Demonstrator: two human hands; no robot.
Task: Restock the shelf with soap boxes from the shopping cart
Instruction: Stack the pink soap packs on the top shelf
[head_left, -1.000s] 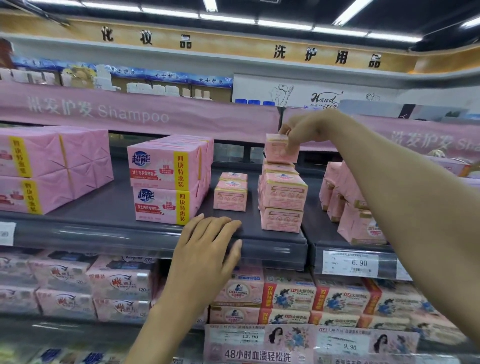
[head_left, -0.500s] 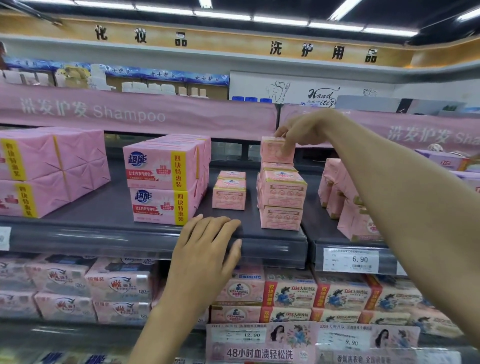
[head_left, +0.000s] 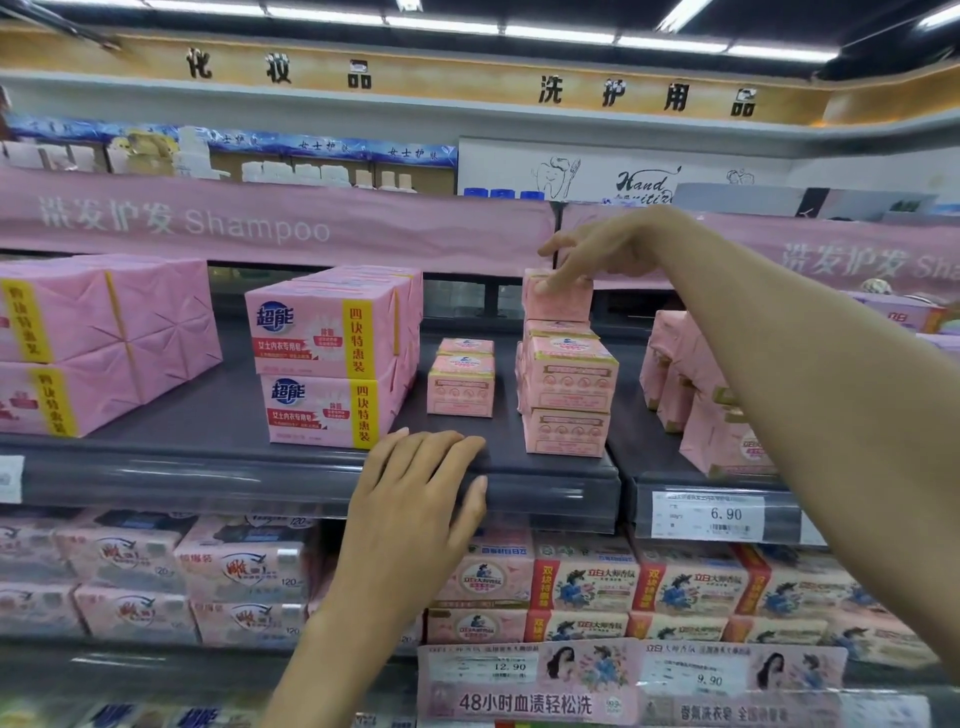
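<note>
Since a second ago the right hand (head_left: 608, 249) had loosened on the top soap box (head_left: 566, 306) — its fingers now straighter.
One fingertip touched the box's front face as it sat atop the pink stack (head_left: 569, 395) on the grey shelf (head_left: 208, 410); the left hand (head_left: 415, 499) lay flat on the shelf's front edge — unmoved, fingers straight, holding nothing.
</note>
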